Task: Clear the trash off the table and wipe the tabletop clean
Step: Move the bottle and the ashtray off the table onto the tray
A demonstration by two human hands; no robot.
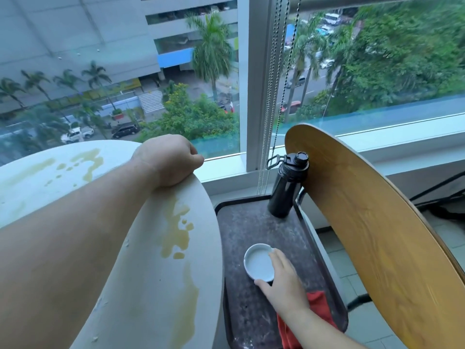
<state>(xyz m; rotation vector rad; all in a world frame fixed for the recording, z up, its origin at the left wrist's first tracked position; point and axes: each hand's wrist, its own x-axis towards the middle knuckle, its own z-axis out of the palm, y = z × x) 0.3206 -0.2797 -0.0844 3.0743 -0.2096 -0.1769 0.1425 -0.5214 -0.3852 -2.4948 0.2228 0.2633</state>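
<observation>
right hand (pixel 281 283) grips white dish (pixel 259 264) on dark surface (pixel 241 222); left hand (pixel 168 159) curls over stained table (pixel 143 285) edge.

We can't make out any readable text here tbh: the black plastic bottle (pixel 286 190) shows us no legible label, and the street signs outside are too blurry.

Round white worktop (pixel 141 285) at nine o'clock looks smooth, matt; small round white dish (pixel 258 264) glossy; curved wooden chair back (pixel 377 222) at three o'clock shows grain
</observation>
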